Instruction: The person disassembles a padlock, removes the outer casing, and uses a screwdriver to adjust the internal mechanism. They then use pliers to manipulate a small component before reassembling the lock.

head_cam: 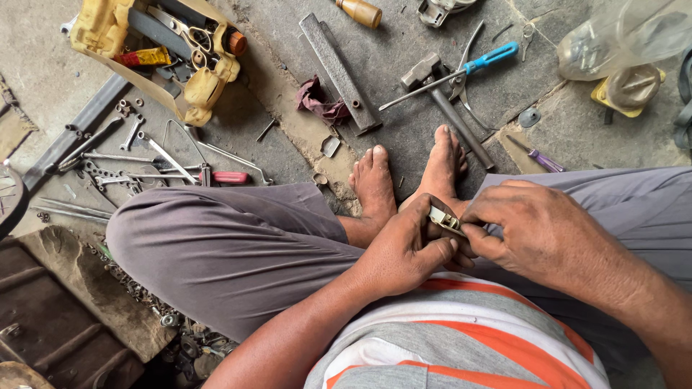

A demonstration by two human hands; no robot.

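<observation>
Down by your ankles, your left hand (404, 252) and right hand (537, 227) together pinch a small metal part (443, 218), while the torn yellow container (155, 50) holds scissors and tools on a gritty concrete floor (404, 65) strewn with spanners.

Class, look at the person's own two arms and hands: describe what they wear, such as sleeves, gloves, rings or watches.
Both arms are bare to the frame's edge, with no sleeve showing. The left hand and right hand wear no gloves. No ring, watch or band is visible on either wrist or on the fingers that show.
</observation>
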